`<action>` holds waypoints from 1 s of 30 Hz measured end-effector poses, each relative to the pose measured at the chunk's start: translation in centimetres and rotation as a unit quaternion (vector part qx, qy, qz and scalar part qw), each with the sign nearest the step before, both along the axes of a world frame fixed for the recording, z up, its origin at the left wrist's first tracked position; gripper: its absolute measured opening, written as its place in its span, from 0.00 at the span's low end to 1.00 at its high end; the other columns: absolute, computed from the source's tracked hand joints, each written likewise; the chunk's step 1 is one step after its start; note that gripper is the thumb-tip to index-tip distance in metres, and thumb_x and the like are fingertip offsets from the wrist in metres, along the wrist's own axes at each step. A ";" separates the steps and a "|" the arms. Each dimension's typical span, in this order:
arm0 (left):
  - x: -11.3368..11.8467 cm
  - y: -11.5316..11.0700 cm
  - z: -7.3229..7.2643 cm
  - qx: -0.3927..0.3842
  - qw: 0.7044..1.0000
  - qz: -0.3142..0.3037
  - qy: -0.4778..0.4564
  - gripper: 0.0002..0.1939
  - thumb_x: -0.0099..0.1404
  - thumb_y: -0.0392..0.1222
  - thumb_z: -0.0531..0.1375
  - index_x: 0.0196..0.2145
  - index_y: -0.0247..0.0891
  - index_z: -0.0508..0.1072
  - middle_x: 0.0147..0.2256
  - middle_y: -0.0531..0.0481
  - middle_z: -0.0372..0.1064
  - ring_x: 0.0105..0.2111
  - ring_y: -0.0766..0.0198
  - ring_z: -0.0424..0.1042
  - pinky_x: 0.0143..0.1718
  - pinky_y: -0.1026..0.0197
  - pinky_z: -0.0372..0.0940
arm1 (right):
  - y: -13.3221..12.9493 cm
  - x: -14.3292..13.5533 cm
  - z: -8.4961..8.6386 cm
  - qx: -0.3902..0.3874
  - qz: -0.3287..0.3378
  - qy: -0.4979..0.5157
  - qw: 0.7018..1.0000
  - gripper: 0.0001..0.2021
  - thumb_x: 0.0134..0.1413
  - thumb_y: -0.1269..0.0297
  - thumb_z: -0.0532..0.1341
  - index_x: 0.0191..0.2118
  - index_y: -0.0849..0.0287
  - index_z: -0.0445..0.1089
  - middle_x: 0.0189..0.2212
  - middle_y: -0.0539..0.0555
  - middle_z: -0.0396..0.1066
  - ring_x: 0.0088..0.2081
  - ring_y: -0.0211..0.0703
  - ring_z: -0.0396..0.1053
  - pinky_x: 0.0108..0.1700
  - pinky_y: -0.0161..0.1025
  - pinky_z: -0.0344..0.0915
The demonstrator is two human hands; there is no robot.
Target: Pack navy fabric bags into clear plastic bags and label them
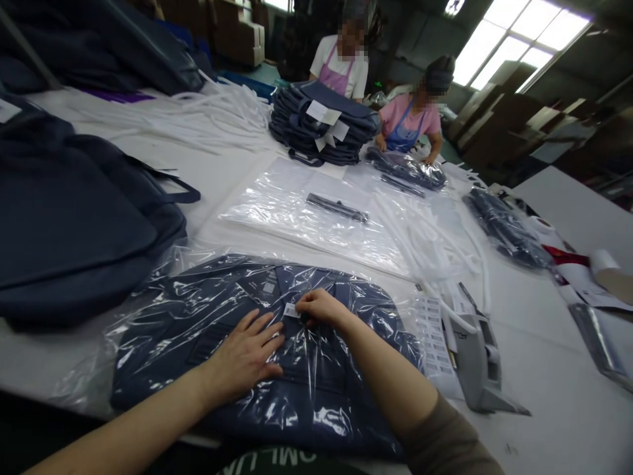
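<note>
A navy bag (198,316) lies flat in a clear plastic sleeve at the table's near edge. My left hand (246,353) rests open on the plastic, fingers spread. My right hand (320,308) is closed in a pinch at the edge of a small white label (291,310) over the middle of the bag. Whether the label is stuck down on the plastic, I cannot tell. A dark tag (260,284) shows through the sleeve just above.
On the right stand a grey tape dispenser (477,359) and a sheet of labels (432,336). Clear sleeves (277,198) lie beyond. Navy bags (74,218) fill the left; a stack (321,122) stands at the back. Two people (408,122) work across the table.
</note>
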State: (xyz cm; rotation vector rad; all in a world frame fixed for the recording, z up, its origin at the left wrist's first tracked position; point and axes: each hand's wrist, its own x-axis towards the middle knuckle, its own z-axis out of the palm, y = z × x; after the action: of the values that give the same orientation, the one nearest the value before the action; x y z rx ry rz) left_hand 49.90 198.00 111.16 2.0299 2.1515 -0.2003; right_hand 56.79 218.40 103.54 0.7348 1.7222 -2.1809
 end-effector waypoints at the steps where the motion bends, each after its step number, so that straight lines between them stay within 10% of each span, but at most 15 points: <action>1: -0.1 0.0 0.0 -0.002 1.000 -0.002 -0.003 0.24 0.61 0.55 0.61 0.51 0.39 0.71 0.54 0.43 0.66 0.57 0.43 0.59 0.60 0.40 0.44 | 0.0 0.0 0.0 0.002 -0.002 -0.004 1.000 0.04 0.45 0.68 0.63 0.23 0.61 0.71 0.20 0.47 0.65 0.24 0.33 0.63 0.24 0.29 0.65; 10: -2.1 1.4 1.1 0.046 0.997 -0.025 -0.051 0.20 0.67 0.52 0.56 0.53 0.41 0.71 0.54 0.46 0.67 0.56 0.50 0.61 0.61 0.46 0.47 | -0.2 -0.3 -0.3 0.033 0.009 -0.014 0.999 0.04 0.46 0.67 0.62 0.24 0.60 0.72 0.20 0.46 0.65 0.23 0.33 0.62 0.24 0.31 0.67; 17: -4.1 2.5 -1.3 0.020 0.997 -0.073 -0.013 0.30 0.64 0.63 0.53 0.57 0.44 0.66 0.58 0.49 0.62 0.62 0.51 0.52 0.64 0.46 0.26 | -0.2 0.4 1.0 0.171 0.034 -0.031 0.984 0.06 0.46 0.62 0.65 0.29 0.58 0.75 0.24 0.52 0.71 0.31 0.46 0.72 0.36 0.41 0.69; 22: -4.8 2.0 -2.5 0.016 0.996 -0.082 -0.003 0.33 0.63 0.66 0.50 0.59 0.46 0.64 0.59 0.51 0.61 0.63 0.54 0.50 0.63 0.49 0.17 | -2.8 2.7 0.2 0.459 0.008 0.066 0.886 0.30 0.53 0.55 0.62 0.61 0.55 0.58 0.57 0.63 0.64 0.59 0.60 0.58 0.57 0.56 0.57; 25: -4.6 2.0 -2.4 0.007 0.997 -0.080 -0.006 0.33 0.63 0.66 0.50 0.58 0.46 0.65 0.59 0.52 0.61 0.63 0.55 0.51 0.63 0.51 0.15 | -3.8 4.2 -0.2 0.538 0.066 0.158 0.825 0.35 0.56 0.49 0.59 0.64 0.61 0.54 0.65 0.63 0.51 0.66 0.62 0.43 0.64 0.59 0.43; 30: -6.4 -1.8 2.0 0.065 0.997 -0.036 0.039 0.29 0.66 0.59 0.54 0.60 0.45 0.63 0.61 0.49 0.58 0.64 0.53 0.49 0.65 0.50 0.29 | -5.4 13.0 2.1 0.398 -0.064 0.181 0.897 0.24 0.57 0.51 0.58 0.55 0.59 0.67 0.56 0.63 0.65 0.57 0.58 0.60 0.58 0.53 0.57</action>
State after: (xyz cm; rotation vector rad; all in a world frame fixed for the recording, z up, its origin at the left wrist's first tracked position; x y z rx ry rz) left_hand 43.52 196.21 113.12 2.2074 2.1920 -0.1544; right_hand 69.81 213.02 105.69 0.6282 2.8972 -1.6980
